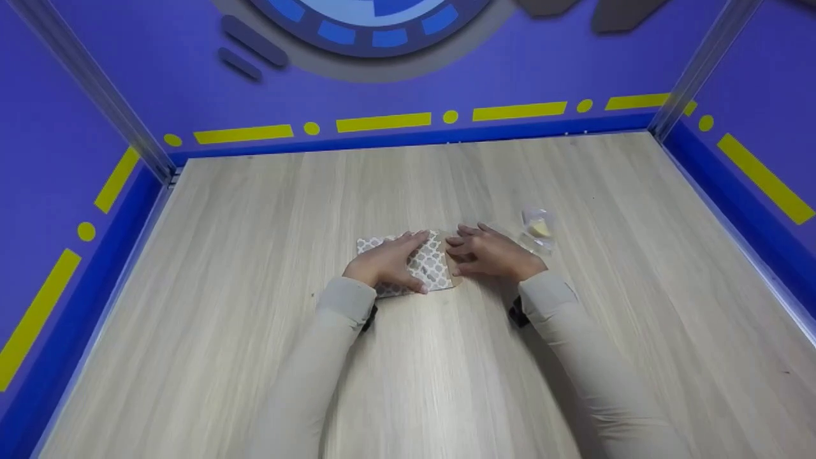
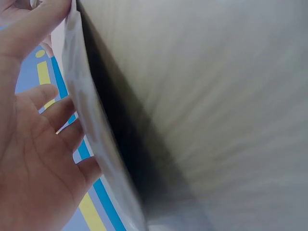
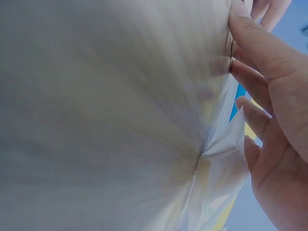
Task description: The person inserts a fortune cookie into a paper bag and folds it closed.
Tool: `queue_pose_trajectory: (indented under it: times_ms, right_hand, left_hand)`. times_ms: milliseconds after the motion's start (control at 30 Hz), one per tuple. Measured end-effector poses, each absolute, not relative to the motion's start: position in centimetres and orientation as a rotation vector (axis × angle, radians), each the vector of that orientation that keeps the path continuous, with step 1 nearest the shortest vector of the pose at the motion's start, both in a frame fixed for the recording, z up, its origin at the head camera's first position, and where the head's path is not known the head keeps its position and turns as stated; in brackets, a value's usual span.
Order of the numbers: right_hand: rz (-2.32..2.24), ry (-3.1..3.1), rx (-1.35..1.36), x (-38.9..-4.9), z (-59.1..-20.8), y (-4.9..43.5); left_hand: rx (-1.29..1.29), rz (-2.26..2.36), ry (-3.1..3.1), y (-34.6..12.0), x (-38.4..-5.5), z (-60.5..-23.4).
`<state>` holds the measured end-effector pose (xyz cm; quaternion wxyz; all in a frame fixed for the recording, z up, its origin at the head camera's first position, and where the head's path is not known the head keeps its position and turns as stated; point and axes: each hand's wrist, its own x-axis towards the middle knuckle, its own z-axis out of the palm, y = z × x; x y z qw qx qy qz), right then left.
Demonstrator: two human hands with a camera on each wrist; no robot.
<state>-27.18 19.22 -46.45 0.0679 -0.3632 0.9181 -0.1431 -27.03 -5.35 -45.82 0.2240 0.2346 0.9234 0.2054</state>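
Observation:
A flat white piece with a grey lattice pattern [image 1: 432,264] lies on the table, a tan strip [image 1: 451,271] along its right edge. My left hand [image 1: 390,260] rests across it, fingers spread and thumb towards the near edge. In the left wrist view the left hand's palm [image 2: 43,149] faces the raised edge of the patterned piece [image 2: 86,96]. Fingertips of my right hand [image 1: 488,253] touch the tan strip. Beneath that hand, the right wrist view shows crumpled clear plastic [image 3: 219,173] close to the fingers.
To the right of the right hand lies a clear plastic wrapper [image 1: 535,213] with a small pale yellow piece [image 1: 539,227] in it. The wood-grain table [image 1: 255,210] is bordered by blue and purple walls [image 1: 395,95] at the back and sides.

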Motion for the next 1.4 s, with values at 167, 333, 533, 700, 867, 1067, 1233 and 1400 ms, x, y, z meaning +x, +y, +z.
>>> queue_pose_trajectory:
  times_ms: [167,333,533,700,867,1067,1233,1400]
  right_hand:
    - [-0.436,2.77,-1.088,-27.15,-46.4,19.23]
    - [-0.427,2.77,-1.075,-27.17,-46.41,19.24]
    - [-0.398,2.778,-1.051,-27.14,-46.41,19.25]
    - [-0.378,2.776,-1.041,-27.02,-46.39,19.12]
    - [-0.372,2.78,-1.042,-27.0,-46.36,19.07]
    - [-0.371,2.778,-1.031,-27.02,-46.34,19.1]
    - [-0.377,2.778,-1.019,-27.07,-46.38,19.14]
    - [-0.398,2.773,-1.002,-27.04,-46.31,19.15]
  left_hand:
    - [0.69,0.56,2.541,-5.27,-27.06,-45.87]
    - [0.704,0.549,2.552,-5.2,-27.1,-45.91]
    - [0.678,0.527,2.583,-5.01,-27.17,-45.93]
    - [0.63,0.503,2.597,-4.83,-27.15,-45.92]
    - [0.621,0.501,2.595,-4.77,-27.16,-45.98]
    - [0.66,0.518,2.591,-4.85,-27.25,-46.13]
    - [0.698,0.539,2.602,-4.77,-27.26,-46.12]
    - [0.727,0.524,2.613,-4.64,-27.23,-46.03]
